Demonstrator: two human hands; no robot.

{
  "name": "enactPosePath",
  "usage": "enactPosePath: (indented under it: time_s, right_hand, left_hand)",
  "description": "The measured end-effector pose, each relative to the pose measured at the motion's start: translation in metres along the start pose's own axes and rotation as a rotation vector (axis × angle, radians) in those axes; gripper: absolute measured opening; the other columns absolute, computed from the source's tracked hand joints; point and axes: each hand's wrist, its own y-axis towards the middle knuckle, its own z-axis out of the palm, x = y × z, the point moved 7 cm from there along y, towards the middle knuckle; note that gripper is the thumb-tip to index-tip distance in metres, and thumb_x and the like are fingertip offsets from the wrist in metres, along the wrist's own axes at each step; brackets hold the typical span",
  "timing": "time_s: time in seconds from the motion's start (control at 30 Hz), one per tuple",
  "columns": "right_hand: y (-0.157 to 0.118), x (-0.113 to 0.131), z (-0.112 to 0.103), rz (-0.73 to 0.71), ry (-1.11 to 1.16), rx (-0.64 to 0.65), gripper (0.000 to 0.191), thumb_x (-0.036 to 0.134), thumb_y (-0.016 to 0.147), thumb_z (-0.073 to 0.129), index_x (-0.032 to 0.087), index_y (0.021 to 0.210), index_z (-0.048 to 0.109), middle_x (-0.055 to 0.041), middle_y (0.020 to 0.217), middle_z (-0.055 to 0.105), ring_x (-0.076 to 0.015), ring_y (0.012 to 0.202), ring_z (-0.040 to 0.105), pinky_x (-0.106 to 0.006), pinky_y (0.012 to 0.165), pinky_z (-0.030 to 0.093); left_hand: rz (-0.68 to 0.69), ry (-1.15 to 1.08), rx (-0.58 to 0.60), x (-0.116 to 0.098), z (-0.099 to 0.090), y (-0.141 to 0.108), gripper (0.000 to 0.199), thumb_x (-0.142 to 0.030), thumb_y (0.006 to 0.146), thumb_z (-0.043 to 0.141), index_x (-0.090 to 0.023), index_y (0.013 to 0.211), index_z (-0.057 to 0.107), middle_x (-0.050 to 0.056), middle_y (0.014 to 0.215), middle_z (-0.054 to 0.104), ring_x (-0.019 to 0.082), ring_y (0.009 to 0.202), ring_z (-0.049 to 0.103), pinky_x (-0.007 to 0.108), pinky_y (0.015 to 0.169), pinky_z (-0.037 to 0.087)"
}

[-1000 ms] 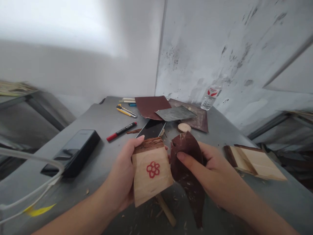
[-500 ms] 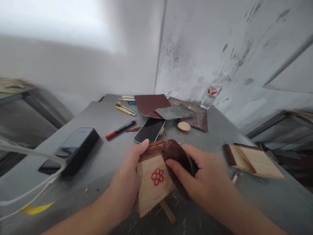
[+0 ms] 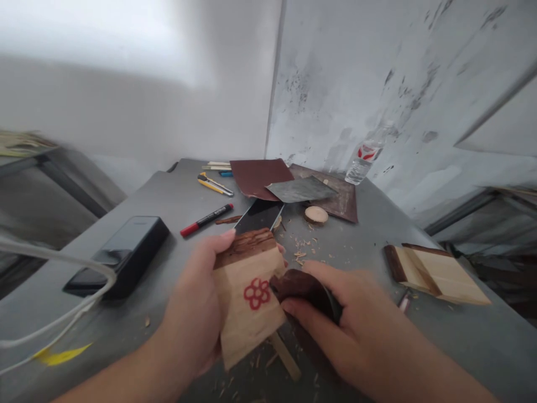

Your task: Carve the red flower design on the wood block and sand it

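Left hand [image 3: 195,313] gripping pale wooden block with bark edge and red flower [image 3: 251,308], right hand [image 3: 344,319] pinching curled dark-brown sandpaper sheet [image 3: 304,285] against its right edge, wood shavings [image 3: 304,246] beyond on gray table [image 3: 184,196]

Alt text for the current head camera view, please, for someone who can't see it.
The left hand holds a bark-edged wooden block with a red flower drawn on it; the right hand holds what looks like curled dark-red sandpaper at its edge. On the gray table beyond: wood shavings, a marker, utility knife, phone and water bottle.
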Motion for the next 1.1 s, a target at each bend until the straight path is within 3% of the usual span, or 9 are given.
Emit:
enactPosePath:
  time_s: [0.07, 0.2, 0.37, 0.43, 0.5, 0.57, 0.83, 1.1]
  right_hand:
    - [0.001, 0.0, -0.001, 0.0, 0.002, -0.017, 0.016, 0.032, 0.098, 0.056, 0.025, 0.085, 0.061, 0.0001, 0.075, 0.071, -0.0182, 0.064, 0.063, -0.029, 0.057, 0.041]
    - [0.001, -0.001, -0.008, 0.036, -0.023, -0.076, 0.02, 0.032, 0.099, 0.054, 0.025, 0.08, 0.057, 0.0012, 0.067, 0.068, -0.0177, 0.06, 0.061, -0.028, 0.054, 0.04]
    - [-0.002, 0.004, -0.003, -0.003, 0.041, 0.013, 0.014, 0.029, 0.098, 0.056, 0.026, 0.087, 0.064, 0.0, 0.076, 0.073, -0.0189, 0.066, 0.065, -0.028, 0.059, 0.045]
    - [-0.002, 0.002, -0.005, 0.02, 0.032, -0.04, 0.014, 0.03, 0.098, 0.055, 0.025, 0.089, 0.065, -0.0005, 0.076, 0.073, -0.0194, 0.067, 0.065, -0.029, 0.06, 0.047]
    - [-0.002, 0.0, -0.007, 0.033, 0.023, -0.063, 0.014, 0.03, 0.098, 0.055, 0.025, 0.089, 0.064, -0.0005, 0.075, 0.072, -0.0196, 0.066, 0.065, -0.029, 0.06, 0.047]
    - [-0.001, 0.0, -0.008, 0.025, 0.029, -0.055, 0.014, 0.031, 0.098, 0.056, 0.026, 0.087, 0.064, -0.0001, 0.072, 0.071, -0.0197, 0.064, 0.064, -0.03, 0.059, 0.048]
    - [-0.004, -0.006, -0.018, 0.066, 0.059, -0.161, 0.02, 0.041, 0.099, 0.052, 0.027, 0.087, 0.06, -0.0014, 0.072, 0.067, -0.0248, 0.076, 0.067, -0.035, 0.066, 0.052]
    - [-0.008, -0.006, -0.012, 0.052, 0.024, -0.048, 0.013, 0.036, 0.102, 0.049, 0.028, 0.094, 0.057, 0.0009, 0.084, 0.072, -0.02, 0.073, 0.066, -0.031, 0.062, 0.048]
  left_hand:
    - [0.002, -0.039, 0.038, 0.001, 0.004, 0.0, 0.023, -0.032, 0.078, 0.069, -0.022, 0.098, 0.076, -0.001, 0.055, 0.074, 0.023, 0.047, 0.07, 0.03, 0.05, 0.055]
    - [-0.234, -0.07, 0.248, 0.02, 0.021, -0.007, 0.036, -0.041, 0.086, 0.06, -0.016, 0.105, 0.077, 0.006, 0.061, 0.077, 0.029, 0.06, 0.076, 0.038, 0.063, 0.06]
    - [0.034, -0.047, 0.043, -0.005, 0.005, -0.007, 0.033, -0.03, 0.078, 0.067, -0.019, 0.107, 0.077, 0.002, 0.055, 0.075, 0.03, 0.064, 0.077, 0.039, 0.07, 0.061]
    - [-0.081, -0.033, 0.139, 0.007, 0.011, -0.006, 0.03, -0.033, 0.079, 0.066, -0.018, 0.102, 0.079, 0.004, 0.056, 0.076, 0.031, 0.064, 0.077, 0.039, 0.068, 0.061]
    - [-0.21, -0.052, 0.321, 0.021, 0.023, -0.007, 0.035, -0.039, 0.086, 0.057, -0.016, 0.098, 0.079, 0.008, 0.063, 0.078, 0.032, 0.068, 0.077, 0.04, 0.068, 0.061]
    - [-0.238, -0.055, 0.371, 0.025, 0.026, -0.008, 0.037, -0.042, 0.088, 0.054, -0.016, 0.096, 0.08, 0.009, 0.064, 0.078, 0.032, 0.068, 0.077, 0.04, 0.068, 0.061]
    - [-0.178, 0.017, 0.07, 0.007, 0.004, -0.009, 0.029, -0.041, 0.079, 0.069, -0.019, 0.095, 0.079, 0.004, 0.055, 0.075, 0.026, 0.045, 0.071, 0.033, 0.049, 0.056]
    - [-0.152, -0.055, 0.181, 0.002, 0.014, -0.003, 0.034, -0.043, 0.081, 0.069, -0.018, 0.102, 0.079, 0.005, 0.056, 0.076, 0.031, 0.064, 0.077, 0.04, 0.067, 0.06]
